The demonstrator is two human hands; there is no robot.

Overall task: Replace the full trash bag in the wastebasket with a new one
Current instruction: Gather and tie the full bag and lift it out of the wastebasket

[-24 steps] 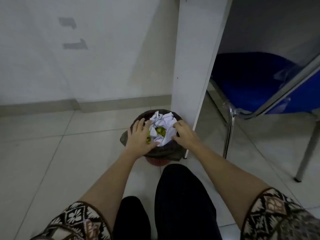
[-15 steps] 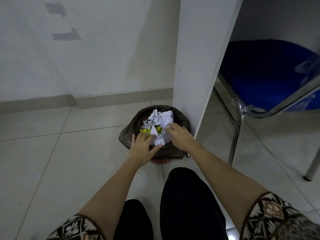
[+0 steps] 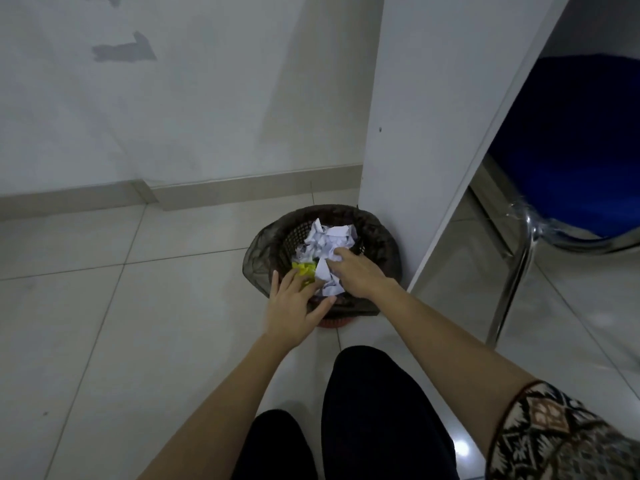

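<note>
A small reddish mesh wastebasket (image 3: 332,322) stands on the tiled floor against a white panel. A dark translucent trash bag (image 3: 258,252) lines it, folded over the rim. Crumpled white paper (image 3: 329,239) and a yellow scrap (image 3: 304,269) fill it to the top. My left hand (image 3: 294,310) lies flat over the near rim, fingers spread, touching the yellow scrap. My right hand (image 3: 356,271) rests on the white paper, fingers pressed down into it; whether it grips any is hidden.
The white desk panel (image 3: 422,133) rises just right of the basket. A blue chair (image 3: 571,150) with chrome legs (image 3: 509,285) stands further right. A wall with skirting (image 3: 207,192) runs behind. My dark-trousered knees (image 3: 377,410) are at the bottom.
Both hands slid from the basket's sides toward its near rim and onto the rubbish. The view moved closer and tilted slightly.
</note>
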